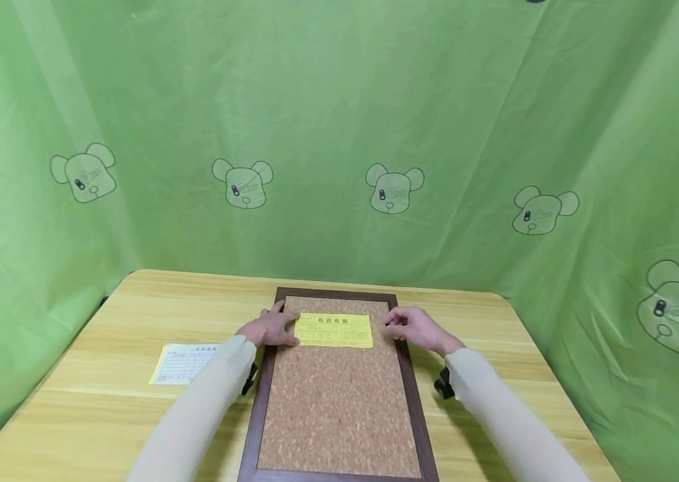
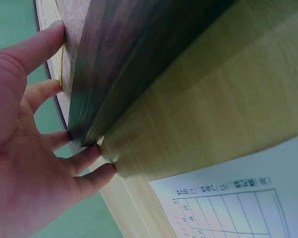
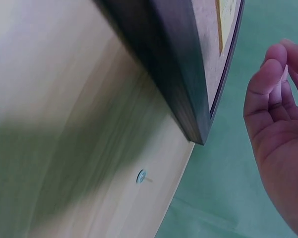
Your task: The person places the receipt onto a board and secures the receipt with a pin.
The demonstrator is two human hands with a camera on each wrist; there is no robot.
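A yellow receipt slip [image 1: 333, 331] lies across the upper part of a dark-framed cork board [image 1: 339, 408]. At the slip's left edge my left hand [image 1: 270, 327] presses with straight, spread thumb and fingers; in the left wrist view other fingertips [image 2: 106, 171] reach past the frame's outer side. My right hand [image 1: 418, 329] is over the right side of the frame, beside the slip and apart from it. Its thumb and forefinger pinch a small dark thing [image 1: 386, 325], which looks like a thumbtack; the right wrist view hides it behind the fingers.
A printed white form [image 1: 179, 363] lies on the wooden table [image 1: 92, 402] left of the board, partly behind my left sleeve. In the right wrist view a loose thumbtack [image 3: 141, 176] lies on the table beside the frame. Green curtain [image 1: 315, 100] hangs behind the table.
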